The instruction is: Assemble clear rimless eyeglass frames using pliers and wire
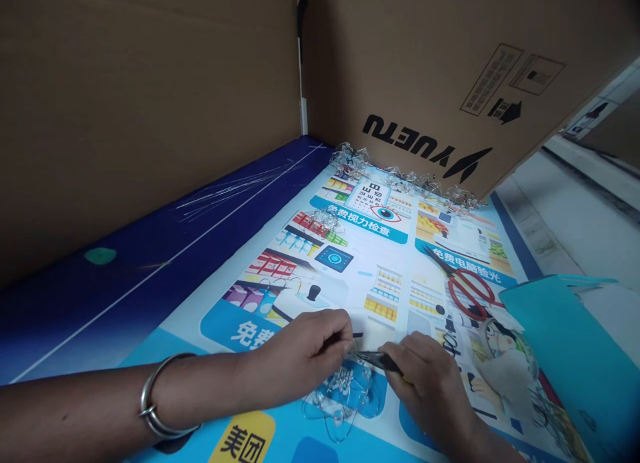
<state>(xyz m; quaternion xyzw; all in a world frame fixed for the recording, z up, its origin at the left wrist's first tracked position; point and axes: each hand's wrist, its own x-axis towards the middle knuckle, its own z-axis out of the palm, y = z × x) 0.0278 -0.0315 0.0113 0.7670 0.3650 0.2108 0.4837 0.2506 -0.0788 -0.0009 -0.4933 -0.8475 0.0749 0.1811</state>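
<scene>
My left hand, with a metal bangle on its wrist, is closed in a pinch on the upper end of a looped wire piece with clear beads. The piece spreads in thin loops below my fingertips, over the printed sheet. From the right, my right hand grips a pair of dark-jawed pliers. The jaw tips meet the wire right beside my left fingertips. Exactly what the jaws pinch is too small to make out.
Red-handled scissors lie to the right, near a clear plastic bag and a teal folder-like sheet. Wire pieces line the cardboard wall; another wire cluster lies mid-table. Straight wires and a green patch are left.
</scene>
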